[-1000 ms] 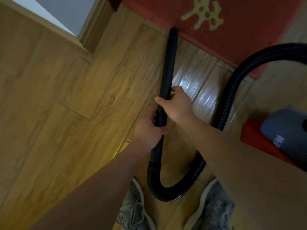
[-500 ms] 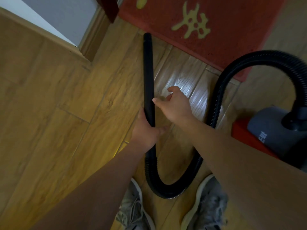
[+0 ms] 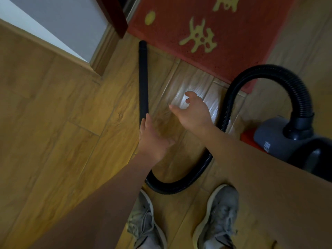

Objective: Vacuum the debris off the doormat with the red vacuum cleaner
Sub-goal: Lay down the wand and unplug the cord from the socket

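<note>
The red doormat [image 3: 239, 51] with yellow figures lies at the top, dotted with small dark specks. The vacuum's black rigid tube [image 3: 143, 81] points up the wooden floor, its tip just left of the mat's near corner. My left hand [image 3: 152, 139] rests on the tube's lower end, one finger straight along it and thumb spread to the right. My right hand [image 3: 193, 114] hovers to the right of the tube, fingers loose, holding nothing. The ribbed black hose [image 3: 269, 72] loops from under my arms to the red and grey vacuum cleaner [image 3: 274, 141] at the right.
A white wall with a wooden skirting corner [image 3: 100, 56] and a dark door frame [image 3: 115, 18] stand at the upper left. My two grey sneakers [image 3: 217, 218] are at the bottom, with the hose loop just ahead of them.
My right hand has let go of the tube and drawn off to the right. The tube has swung left, off the mat's edge, and my left hand's grip has loosened.
</note>
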The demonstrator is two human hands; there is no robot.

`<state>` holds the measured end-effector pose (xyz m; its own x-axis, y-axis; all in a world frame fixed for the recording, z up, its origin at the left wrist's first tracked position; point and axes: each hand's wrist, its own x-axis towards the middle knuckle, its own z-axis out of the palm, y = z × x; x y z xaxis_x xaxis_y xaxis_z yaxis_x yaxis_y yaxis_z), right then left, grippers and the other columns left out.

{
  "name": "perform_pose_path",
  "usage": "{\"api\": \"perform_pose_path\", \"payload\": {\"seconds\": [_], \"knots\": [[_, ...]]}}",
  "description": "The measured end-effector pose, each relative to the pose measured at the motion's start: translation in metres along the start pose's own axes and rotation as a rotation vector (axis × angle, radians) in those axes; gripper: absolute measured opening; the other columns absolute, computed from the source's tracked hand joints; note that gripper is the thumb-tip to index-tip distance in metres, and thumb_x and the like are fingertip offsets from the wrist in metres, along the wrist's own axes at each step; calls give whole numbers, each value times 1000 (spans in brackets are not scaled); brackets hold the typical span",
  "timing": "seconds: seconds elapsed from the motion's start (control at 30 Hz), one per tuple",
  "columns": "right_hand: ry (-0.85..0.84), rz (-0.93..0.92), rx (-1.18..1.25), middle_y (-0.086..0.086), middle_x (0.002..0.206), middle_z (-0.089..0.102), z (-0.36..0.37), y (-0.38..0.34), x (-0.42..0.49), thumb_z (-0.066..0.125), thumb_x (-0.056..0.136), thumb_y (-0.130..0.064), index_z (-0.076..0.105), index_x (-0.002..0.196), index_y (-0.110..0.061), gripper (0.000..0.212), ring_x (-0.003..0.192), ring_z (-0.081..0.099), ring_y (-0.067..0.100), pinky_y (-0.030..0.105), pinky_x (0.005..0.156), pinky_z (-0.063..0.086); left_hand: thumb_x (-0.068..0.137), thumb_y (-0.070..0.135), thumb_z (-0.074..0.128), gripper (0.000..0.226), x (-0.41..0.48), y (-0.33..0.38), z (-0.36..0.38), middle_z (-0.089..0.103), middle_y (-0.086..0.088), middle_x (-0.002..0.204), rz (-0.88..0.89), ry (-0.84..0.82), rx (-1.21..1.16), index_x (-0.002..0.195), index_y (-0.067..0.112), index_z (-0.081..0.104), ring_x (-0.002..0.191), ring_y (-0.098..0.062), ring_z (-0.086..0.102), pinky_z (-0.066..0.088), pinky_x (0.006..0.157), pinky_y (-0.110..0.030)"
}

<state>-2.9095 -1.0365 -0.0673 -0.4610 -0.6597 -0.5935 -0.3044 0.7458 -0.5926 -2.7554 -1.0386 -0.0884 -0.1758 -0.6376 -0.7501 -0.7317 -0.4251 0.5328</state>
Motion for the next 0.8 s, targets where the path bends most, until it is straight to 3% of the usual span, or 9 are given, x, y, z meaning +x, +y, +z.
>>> {"api": "perform_pose_path", "payload": {"seconds": [0.13,0.3,0.47,0.67,0.8], "knots": [[6,-45,-58,4,157,36,-21,-12,-13,58,94,-52,29,156,-18,77,143,36,21,38,114,36,78,41,84,121,-23,11,-4,-3,4,169,14,-24,81,161,23,-2,156,-17,2,18,125,-44],[25,-117,-162,6,161,30,-57,-31,-42,52,98,-49,26,157,-16,73,148,25,24,41,119,28,90,53,65,99,-61,34,-13,1,4,170,77,-34,236,162,20,4,156,-19,4,17,125,-43],[58,-168,-322,11,153,39,-105,-47,-78,49,100,-41,35,150,-10,61,141,34,31,45,113,34,96,54,55,89,-98,69,-31,0,1,170,174,-68,381,162,20,4,156,-18,2,14,126,-43],[118,-138,-485,9,156,36,-155,-55,-129,38,104,-40,33,152,-11,57,145,29,28,44,118,27,107,44,35,65,-146,125,-62,8,-4,169,323,-94,578,161,18,12,155,-18,7,11,123,-35],[149,-154,-595,8,148,48,-191,-67,-170,30,105,-39,45,145,-12,50,139,38,28,43,116,27,108,41,30,61,-179,162,-88,14,-9,168,517,-59,798,160,13,17,155,-24,12,12,126,-44]]}}
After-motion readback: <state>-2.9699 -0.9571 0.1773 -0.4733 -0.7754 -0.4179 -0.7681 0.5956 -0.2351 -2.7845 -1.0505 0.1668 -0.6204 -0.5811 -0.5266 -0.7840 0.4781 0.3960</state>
